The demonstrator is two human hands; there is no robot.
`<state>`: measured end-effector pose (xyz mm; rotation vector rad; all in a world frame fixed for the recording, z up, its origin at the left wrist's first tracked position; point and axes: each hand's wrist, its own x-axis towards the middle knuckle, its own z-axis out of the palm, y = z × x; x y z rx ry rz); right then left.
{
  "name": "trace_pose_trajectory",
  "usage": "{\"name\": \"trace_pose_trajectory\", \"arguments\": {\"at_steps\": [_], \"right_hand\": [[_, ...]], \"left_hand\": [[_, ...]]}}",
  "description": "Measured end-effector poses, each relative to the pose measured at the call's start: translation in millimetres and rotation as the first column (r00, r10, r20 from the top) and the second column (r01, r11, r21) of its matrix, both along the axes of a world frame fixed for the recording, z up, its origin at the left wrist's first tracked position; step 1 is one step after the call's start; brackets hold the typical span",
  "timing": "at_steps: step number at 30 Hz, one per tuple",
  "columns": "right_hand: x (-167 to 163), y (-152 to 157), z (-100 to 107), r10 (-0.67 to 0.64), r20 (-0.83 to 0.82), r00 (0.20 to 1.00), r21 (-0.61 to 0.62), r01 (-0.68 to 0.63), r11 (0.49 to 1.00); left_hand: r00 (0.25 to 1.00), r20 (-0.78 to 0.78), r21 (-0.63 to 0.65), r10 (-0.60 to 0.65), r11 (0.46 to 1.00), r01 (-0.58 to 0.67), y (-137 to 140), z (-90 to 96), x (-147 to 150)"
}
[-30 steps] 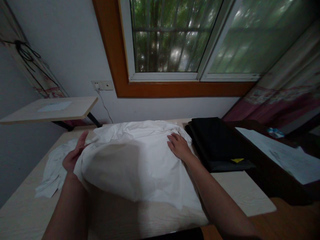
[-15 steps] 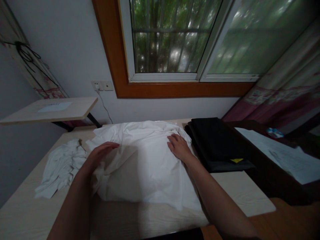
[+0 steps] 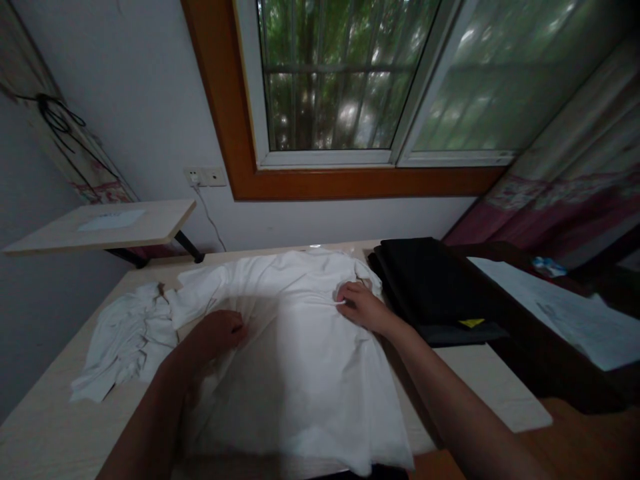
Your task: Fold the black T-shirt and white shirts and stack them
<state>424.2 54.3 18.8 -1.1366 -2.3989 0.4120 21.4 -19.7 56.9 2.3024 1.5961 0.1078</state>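
A white T-shirt (image 3: 310,373) lies spread over the table in front of me, with a sleeve-like part sticking out at its upper left. My left hand (image 3: 225,331) is closed on the fabric along the shirt's left side, its fingers curled and partly in shadow. On the right, my right hand (image 3: 361,305) pinches the cloth near the upper right side, and creases run across between the two hands. The near edge of the shirt reaches the front edge of the table.
Left of the shirt sits a crumpled heap of white cloth (image 3: 127,333). Folded black fabric (image 3: 420,280) with a yellow tag is stacked at the right. A raised wooden shelf (image 3: 150,220) stands at the back left, and a wall socket (image 3: 205,177) with a plugged cord is behind.
Both hands have gone from resting loosely on the shirt to gripping it, and have come slightly nearer to me. The shirt's near edge has slid toward me and its body lies flatter.
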Motion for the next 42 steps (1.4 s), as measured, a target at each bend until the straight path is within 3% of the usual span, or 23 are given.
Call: {"name": "trace_pose_trajectory", "arguments": {"at_steps": [3,4,6,7,8,9,10,12,14,16,19,24,30,34,39,42], "right_hand": [[6.6,-15.0,12.3,0.109,-0.069,0.992,-0.248,-0.123,0.961],[8.5,-19.8,16.1,0.136,-0.087,0.987,-0.368,-0.159,0.916],[10.7,-26.3,22.7,0.164,-0.131,0.978,-0.591,-0.21,0.779],[10.5,-27.1,25.8,0.159,-0.156,0.975,-0.657,-0.222,0.721],[9.2,-25.9,28.8,0.139,-0.178,0.974,-0.683,-0.224,0.695],[6.8,-22.4,31.8,0.107,-0.195,0.975,-0.671,-0.212,0.71],[3.1,-17.0,34.8,0.068,-0.203,0.977,-0.625,-0.183,0.759],[-7.8,-1.6,39.8,-0.023,-0.199,0.98,-0.464,-0.074,0.883],[-22.1,15.7,42.0,-0.078,-0.166,0.983,-0.266,0.031,0.963],[-37.8,30.3,39.6,-0.097,-0.112,0.989,-0.123,0.083,0.989],[-59.8,42.0,29.2,-0.075,-0.019,0.997,0.034,0.075,0.997],[-80.5,43.9,11.9,-0.085,0.153,0.985,0.114,0.068,0.991],[-79.4,27.0,6.5,-0.131,0.294,0.947,0.117,0.1,0.988],[-71.9,0.0,14.6,-0.123,0.325,0.938,0.12,0.088,0.989],[-59.9,-27.4,32.1,-0.048,0.326,0.944,-0.024,0.059,0.998],[-55.5,-29.3,40.1,0.116,0.218,0.969,-0.212,-0.069,0.975]], "left_hand": [[0.995,-0.089,-0.103,-0.035,0.994,0.026,-14.6,0.4,1.4],[0.996,-0.079,-0.179,-0.047,0.983,0.033,-19.6,1.1,0.4],[0.999,0.003,-0.365,-0.047,0.93,0.045,-26.6,5.0,-4.1],[0.998,0.06,-0.44,-0.032,0.896,0.055,-27.5,8.3,-7.3],[0.993,0.114,-0.481,-0.014,0.874,0.067,-25.8,11.9,-10.9],[0.987,0.16,-0.477,0.0,0.876,0.077,-21.4,15.5,-14.9],[0.982,0.191,-0.428,0.005,0.9,0.079,-14.3,18.4,-19.0],[0.981,0.192,-0.193,0.011,0.981,0.027,5.8,20.6,-26.6],[0.985,0.15,0.086,0.08,0.992,-0.093,28.4,16.4,-32.1],[0.989,0.138,0.226,0.062,0.97,-0.093,46.5,7.1,-33.3],[0.997,0.075,0.309,-0.001,0.951,-0.022,58.6,-9.5,-25.0],[0.997,-0.024,0.357,0.07,0.932,-0.057,53.8,-25.6,2.8],[0.99,-0.019,0.35,0.14,0.928,-0.124,33.9,-28.2,14.5],[0.997,-0.015,0.255,0.071,0.965,-0.065,10.8,-18.1,11.7],[0.993,0.111,-0.069,0.026,0.997,-0.018,-13.6,7.9,6.8],[0.965,0.249,-0.351,0.081,0.936,0.012,-14.3,21.6,-6.0]]}}
